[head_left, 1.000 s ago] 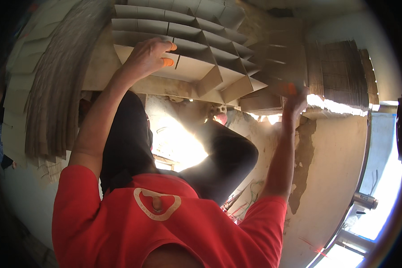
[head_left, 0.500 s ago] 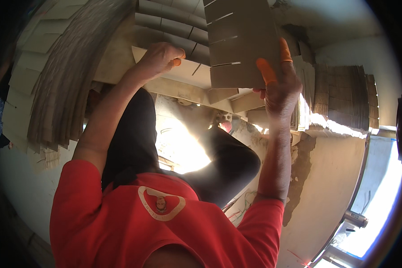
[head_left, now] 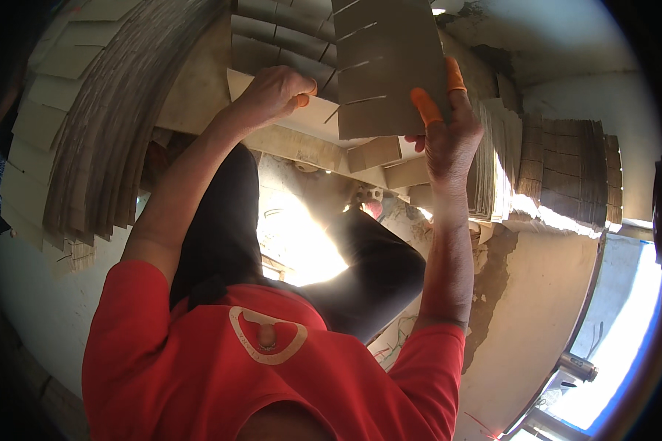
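1. On my head feed, the right hand (head_left: 451,143) was clamped on a slotted cardboard sheet (head_left: 390,81), gripping its lower right portion, with an orange-covered thumb laid across the face.
2. I saw the sheet raised in front of the near right part of a cardboard grid (head_left: 261,55), hiding some of its cells; I could not tell whether the two touched.
3. The left hand (head_left: 276,94) was curled at the grid's pale near strip (head_left: 320,110), orange-tipped thumb and finger close together. Whether they pinched the strip or only rested by it, I could not tell.
4. I judged the step in hand to be presenting the sheet to the grid while the left hand steadied the near side.
5. From there, as I read it, the move called for lining up the sheet's slots with the grid's strips and keeping those strips upright.
6. The sheet's long axis ran away from the person, up my view with a slight lean left, its far end cut off by the frame. Its slots came in from the left edge and slanted up to the right.
7. Stacked cardboard stood on both sides: a tall fanned stack (head_left: 110,110) at left, shorter bundles (head_left: 570,162) at right.
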A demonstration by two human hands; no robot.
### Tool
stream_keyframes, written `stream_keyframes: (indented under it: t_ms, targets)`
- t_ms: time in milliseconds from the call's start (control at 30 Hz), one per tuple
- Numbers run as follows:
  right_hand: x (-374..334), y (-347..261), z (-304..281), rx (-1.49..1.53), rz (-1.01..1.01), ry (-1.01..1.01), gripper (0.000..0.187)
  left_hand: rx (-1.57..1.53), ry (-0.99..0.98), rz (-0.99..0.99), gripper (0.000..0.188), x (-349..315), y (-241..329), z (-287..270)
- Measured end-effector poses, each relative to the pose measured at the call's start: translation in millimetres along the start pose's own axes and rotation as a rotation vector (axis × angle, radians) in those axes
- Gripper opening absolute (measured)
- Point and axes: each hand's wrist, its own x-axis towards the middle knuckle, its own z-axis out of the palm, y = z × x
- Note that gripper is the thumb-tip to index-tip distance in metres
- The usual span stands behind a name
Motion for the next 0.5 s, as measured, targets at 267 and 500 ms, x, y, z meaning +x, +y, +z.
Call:
stream_keyframes:
  t_ms: [267, 500]
  targets:
    - [4, 8, 5, 0.041, -0.062, -0.033, 0.052, -0.004, -0.005, 0.003, 0.012, 2, -2, 1]
    - [13, -1, 12, -0.005, -0.024, -0.177, 0.051, -0.028, 0.0, -0.032, 0.012, 5, -5, 4]
